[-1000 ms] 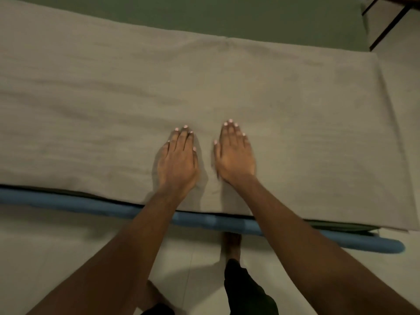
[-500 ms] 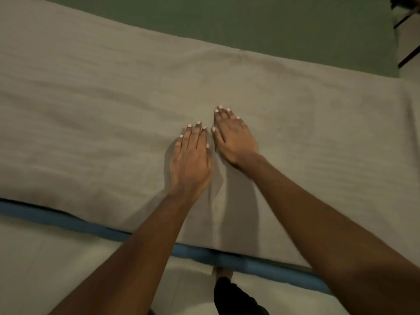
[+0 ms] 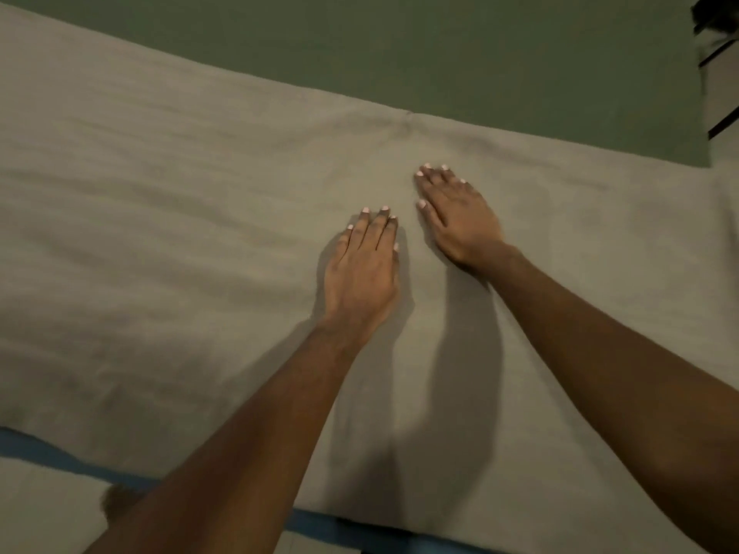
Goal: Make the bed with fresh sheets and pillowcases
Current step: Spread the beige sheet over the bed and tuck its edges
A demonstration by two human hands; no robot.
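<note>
Two bare hands lay palm down on one grey sheet (image 3: 192, 241) spread across the bed. The left hand (image 3: 362, 273) rested flat, its four fingers straight and close together and the thumb tucked alongside, gripping nothing. The right hand (image 3: 460, 219) lay farther up the sheet and angled toward the left. Its fingers were straight and slightly fanned, and it too pressed the cloth without holding it. The two hands were near each other but apart, with a strip of sheet between them, and both forearms reached in from the near edge, casting two shadows on the cloth.

The sheet covered most of the bed, with faint ripples running across its left half and one small pucker (image 3: 408, 117) on its far edge. Beyond that edge lay a bare green mattress (image 3: 440, 54). At the near side the sheet hung over one blue rail (image 3: 32, 449), with pale floor (image 3: 40, 517) below. A brown shape (image 3: 116, 499) on the floor beside the left forearm may have been a foot, but it was too blurred to tell. A dark frame (image 3: 724, 125) showed at the upper right corner.
</note>
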